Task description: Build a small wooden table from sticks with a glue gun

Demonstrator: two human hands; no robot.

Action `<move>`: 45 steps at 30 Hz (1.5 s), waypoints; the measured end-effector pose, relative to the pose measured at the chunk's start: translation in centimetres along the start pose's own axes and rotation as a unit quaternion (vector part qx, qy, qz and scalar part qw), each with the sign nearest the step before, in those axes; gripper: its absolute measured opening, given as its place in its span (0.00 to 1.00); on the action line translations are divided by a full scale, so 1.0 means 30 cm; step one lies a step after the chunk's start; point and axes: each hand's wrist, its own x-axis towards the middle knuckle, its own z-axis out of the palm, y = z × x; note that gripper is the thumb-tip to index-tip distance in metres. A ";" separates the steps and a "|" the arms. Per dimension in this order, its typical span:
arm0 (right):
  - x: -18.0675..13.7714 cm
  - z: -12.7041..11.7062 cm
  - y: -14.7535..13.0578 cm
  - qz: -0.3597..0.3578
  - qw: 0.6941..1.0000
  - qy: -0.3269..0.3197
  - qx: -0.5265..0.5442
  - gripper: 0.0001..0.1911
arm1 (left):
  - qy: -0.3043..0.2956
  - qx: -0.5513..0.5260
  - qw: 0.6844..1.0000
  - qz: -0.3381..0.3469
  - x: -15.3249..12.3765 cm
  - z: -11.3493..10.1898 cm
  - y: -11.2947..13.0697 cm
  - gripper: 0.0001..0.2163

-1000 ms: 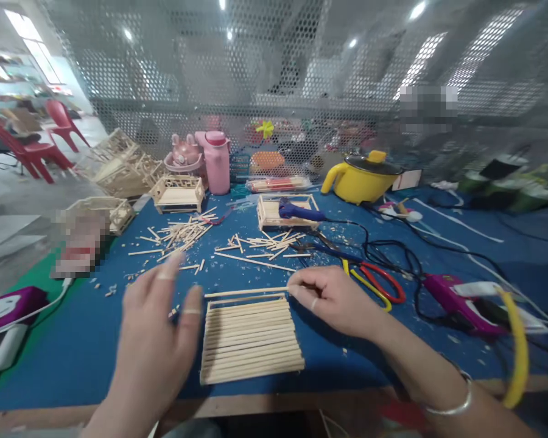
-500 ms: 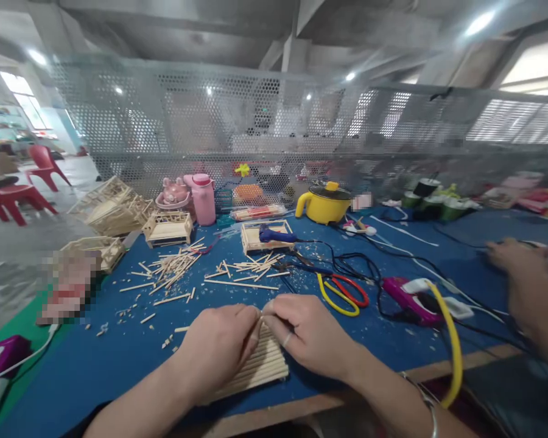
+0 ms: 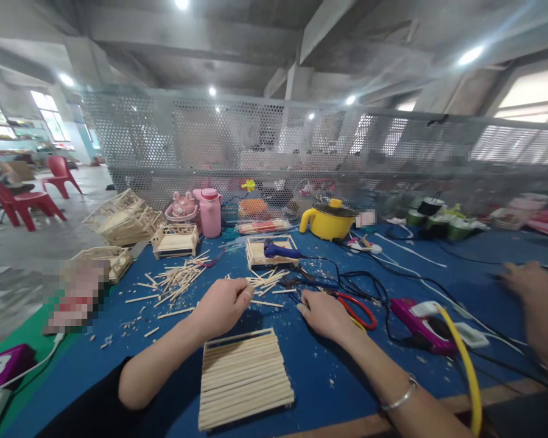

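Now both hands are off the panel (image 3: 245,382); half a second ago they met over its far edge. It lies flat on the blue table (image 3: 319,389) near the front edge, sticks side by side, its surface uncovered again. Left hand (image 3: 226,307) is now beyond it, at the near side of the loose sticks (image 3: 268,281); fingers bent and drawn together, cannot tell whether they hold a stick. Right hand (image 3: 324,313) has shifted away to the right, close beside the scissors (image 3: 373,316); fingers curled, cannot tell whether anything is gripped. Glue gun (image 3: 281,250) remains across the small frame (image 3: 250,260), untouched.
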 end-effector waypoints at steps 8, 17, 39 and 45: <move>-0.048 -0.154 0.020 0.012 0.961 0.142 0.239 0.12 | 0.028 -0.143 0.988 0.047 0.041 0.008 -0.013 0.14; -0.073 -0.165 -0.119 -0.051 0.649 -0.036 0.759 0.17 | -0.026 -0.168 0.981 0.089 0.066 0.003 0.040 0.18; -0.050 -0.171 -0.044 -0.181 0.842 0.064 0.505 0.36 | 0.122 -0.269 0.955 0.009 0.043 0.027 0.066 0.16; -0.093 -0.131 -0.077 -0.190 0.944 0.064 0.261 0.37 | 0.102 -0.240 0.965 0.006 0.047 0.040 0.061 0.16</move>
